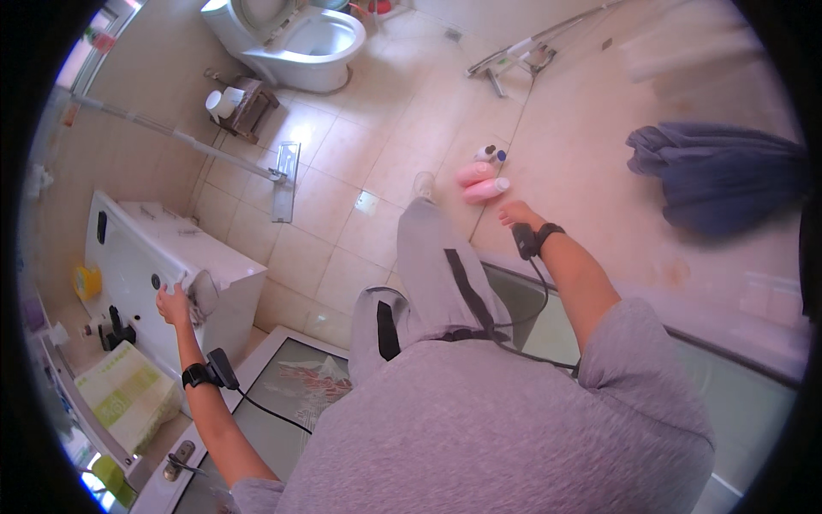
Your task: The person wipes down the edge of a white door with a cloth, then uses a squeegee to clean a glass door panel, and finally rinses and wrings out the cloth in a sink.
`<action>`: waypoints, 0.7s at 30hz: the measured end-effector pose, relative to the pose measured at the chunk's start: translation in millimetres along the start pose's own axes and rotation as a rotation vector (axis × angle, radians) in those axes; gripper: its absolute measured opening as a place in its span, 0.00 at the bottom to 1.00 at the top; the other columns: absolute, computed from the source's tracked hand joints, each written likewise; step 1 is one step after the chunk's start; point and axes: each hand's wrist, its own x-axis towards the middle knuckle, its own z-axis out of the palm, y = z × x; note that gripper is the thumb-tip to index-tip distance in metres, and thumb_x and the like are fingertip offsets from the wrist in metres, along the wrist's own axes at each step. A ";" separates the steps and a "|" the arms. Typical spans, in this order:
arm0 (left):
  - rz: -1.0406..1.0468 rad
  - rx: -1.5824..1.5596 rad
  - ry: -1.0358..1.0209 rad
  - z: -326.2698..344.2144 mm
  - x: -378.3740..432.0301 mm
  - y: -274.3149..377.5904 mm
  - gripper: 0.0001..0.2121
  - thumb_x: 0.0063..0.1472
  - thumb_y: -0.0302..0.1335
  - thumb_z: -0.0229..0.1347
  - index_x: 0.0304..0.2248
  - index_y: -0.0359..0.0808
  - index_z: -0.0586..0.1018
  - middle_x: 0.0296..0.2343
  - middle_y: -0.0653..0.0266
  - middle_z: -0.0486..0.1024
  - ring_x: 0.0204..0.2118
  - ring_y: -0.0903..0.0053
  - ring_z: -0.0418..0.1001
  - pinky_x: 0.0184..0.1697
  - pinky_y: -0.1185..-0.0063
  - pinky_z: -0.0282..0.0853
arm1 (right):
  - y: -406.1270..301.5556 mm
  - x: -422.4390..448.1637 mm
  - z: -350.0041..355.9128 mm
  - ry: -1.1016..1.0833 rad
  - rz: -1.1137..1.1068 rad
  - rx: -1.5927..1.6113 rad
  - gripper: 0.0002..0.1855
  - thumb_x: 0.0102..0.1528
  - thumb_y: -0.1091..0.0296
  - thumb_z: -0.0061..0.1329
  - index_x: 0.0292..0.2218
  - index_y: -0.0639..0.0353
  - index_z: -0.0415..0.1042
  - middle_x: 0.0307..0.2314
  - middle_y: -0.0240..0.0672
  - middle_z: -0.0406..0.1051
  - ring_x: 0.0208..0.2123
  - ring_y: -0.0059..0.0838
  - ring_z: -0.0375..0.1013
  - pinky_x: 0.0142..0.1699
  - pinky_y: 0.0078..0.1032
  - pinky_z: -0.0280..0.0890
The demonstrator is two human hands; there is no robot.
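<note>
Over the white washbasin (pixel 138 270), my left hand (pixel 173 306) has its fingers apart. A greyish cloth (pixel 204 292) drapes over the basin's edge right beside it; whether they touch is unclear. My right hand (pixel 519 213) hangs with loosely bent fingers and nothing seen in it. Closest to it are two pink bottles (pixel 486 189) on the tiled floor, apart from the hand. Just beyond them are a bottle with a dark cap (pixel 486 153) and a blue cap (pixel 501 155). Each wrist wears a black strap with a cabled device.
A flat mop (pixel 284 183) leans with its pole across the left. Behind it stand a small wooden stool (pixel 247 119) and a toilet (pixel 314 45). Another long-handled mop (pixel 514 58) lies farther back. Dark blue fabric (pixel 713 173) hangs at right. A door handle (pixel 180 459) is near lower left.
</note>
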 end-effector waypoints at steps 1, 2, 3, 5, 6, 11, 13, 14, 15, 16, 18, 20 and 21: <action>0.063 -0.031 0.049 -0.5 -1.7 11.1 0.22 0.43 0.41 0.47 0.40 0.43 0.65 0.42 0.61 0.58 0.46 0.65 0.53 0.45 0.67 0.51 | -5.4 7.0 -7.3 0.016 0.025 0.000 0.08 0.44 0.68 0.41 0.26 0.63 0.65 0.19 0.37 0.66 0.17 0.28 0.66 0.19 0.23 0.60; 0.099 -0.031 0.102 2.4 -4.7 25.2 0.19 0.44 0.39 0.47 0.38 0.42 0.67 0.42 0.61 0.58 0.45 0.65 0.54 0.44 0.67 0.52 | -11.3 14.2 -15.7 -0.034 0.023 -0.150 0.16 0.47 0.61 0.36 0.34 0.63 0.63 0.25 0.38 0.66 0.22 0.27 0.65 0.25 0.23 0.60; 0.108 -0.028 0.096 8.3 -3.9 48.5 0.19 0.44 0.39 0.47 0.38 0.42 0.67 0.42 0.61 0.58 0.45 0.65 0.54 0.44 0.67 0.52 | -18.6 26.4 -28.7 -0.030 0.032 -0.144 0.16 0.47 0.61 0.36 0.34 0.63 0.63 0.25 0.38 0.66 0.22 0.27 0.65 0.25 0.23 0.60; 0.152 -0.003 0.086 23.9 -4.1 99.4 0.18 0.44 0.38 0.48 0.36 0.42 0.68 0.41 0.59 0.59 0.45 0.65 0.55 0.44 0.68 0.52 | -33.8 50.3 -56.2 0.019 0.080 -0.169 0.16 0.46 0.62 0.36 0.34 0.64 0.63 0.25 0.39 0.66 0.23 0.28 0.65 0.25 0.23 0.60; 0.179 -0.029 0.049 23.6 -3.8 114.8 0.17 0.43 0.38 0.48 0.35 0.42 0.69 0.40 0.57 0.60 0.44 0.64 0.55 0.44 0.70 0.53 | -53.5 58.3 -56.1 0.039 0.070 -0.160 0.15 0.46 0.64 0.36 0.33 0.65 0.63 0.24 0.39 0.65 0.23 0.28 0.65 0.25 0.23 0.60; 0.168 0.003 -0.243 49.5 -50.2 235.8 0.16 0.44 0.39 0.48 0.34 0.44 0.70 0.42 0.54 0.57 0.46 0.62 0.53 0.46 0.70 0.51 | -95.9 124.7 -80.5 -0.049 0.012 0.230 0.12 0.45 0.66 0.36 0.30 0.65 0.63 0.22 0.37 0.64 0.21 0.27 0.65 0.25 0.23 0.60; 0.160 0.001 -0.296 64.4 -53.1 253.5 0.16 0.44 0.40 0.48 0.34 0.46 0.70 0.44 0.54 0.55 0.47 0.63 0.52 0.46 0.70 0.51 | -126.1 159.8 -94.0 -0.108 0.030 0.263 0.11 0.44 0.67 0.36 0.28 0.65 0.64 0.21 0.36 0.64 0.21 0.27 0.64 0.24 0.22 0.59; 0.211 -0.026 -0.292 77.5 -50.7 253.6 0.16 0.44 0.40 0.48 0.34 0.46 0.70 0.44 0.55 0.55 0.47 0.64 0.52 0.46 0.70 0.51 | -143.3 168.8 -96.6 -0.158 -0.009 0.208 0.11 0.44 0.66 0.37 0.28 0.64 0.64 0.21 0.36 0.64 0.21 0.27 0.64 0.24 0.22 0.59; 0.253 -0.035 -0.289 83.4 -49.1 244.6 0.16 0.43 0.40 0.48 0.34 0.47 0.71 0.45 0.56 0.54 0.47 0.64 0.52 0.46 0.70 0.51 | -162.7 171.8 -87.5 -0.226 -0.036 0.155 0.10 0.44 0.66 0.37 0.27 0.63 0.64 0.21 0.35 0.64 0.22 0.26 0.64 0.24 0.21 0.59; 0.241 -0.013 -0.289 81.8 -51.3 247.8 0.16 0.43 0.40 0.48 0.34 0.47 0.71 0.45 0.56 0.54 0.47 0.64 0.52 0.46 0.70 0.51 | -185.4 173.9 -83.3 -0.159 -0.059 -0.010 0.10 0.44 0.65 0.38 0.27 0.62 0.64 0.21 0.35 0.64 0.22 0.26 0.64 0.23 0.21 0.59; 0.242 -0.021 -0.329 81.4 -66.9 263.1 0.15 0.43 0.40 0.48 0.33 0.45 0.71 0.43 0.57 0.56 0.46 0.65 0.53 0.45 0.71 0.52 | -216.0 180.2 -80.1 -0.056 -0.108 -0.087 0.09 0.44 0.66 0.39 0.24 0.62 0.64 0.18 0.35 0.64 0.19 0.25 0.64 0.21 0.21 0.59; 0.267 -0.007 -0.338 83.0 -75.3 275.4 0.15 0.43 0.39 0.48 0.33 0.45 0.71 0.42 0.58 0.57 0.45 0.65 0.54 0.45 0.71 0.52 | -229.1 186.2 -85.5 -0.017 -0.120 0.004 0.08 0.44 0.67 0.39 0.21 0.64 0.64 0.15 0.35 0.64 0.15 0.25 0.63 0.18 0.20 0.59; 0.290 -0.009 -0.343 85.5 -79.7 281.8 0.15 0.43 0.39 0.48 0.33 0.45 0.71 0.42 0.58 0.58 0.44 0.65 0.55 0.44 0.71 0.53 | -232.3 189.3 -88.4 0.019 -0.130 0.007 0.09 0.44 0.67 0.39 0.22 0.64 0.65 0.15 0.35 0.64 0.15 0.25 0.64 0.18 0.20 0.59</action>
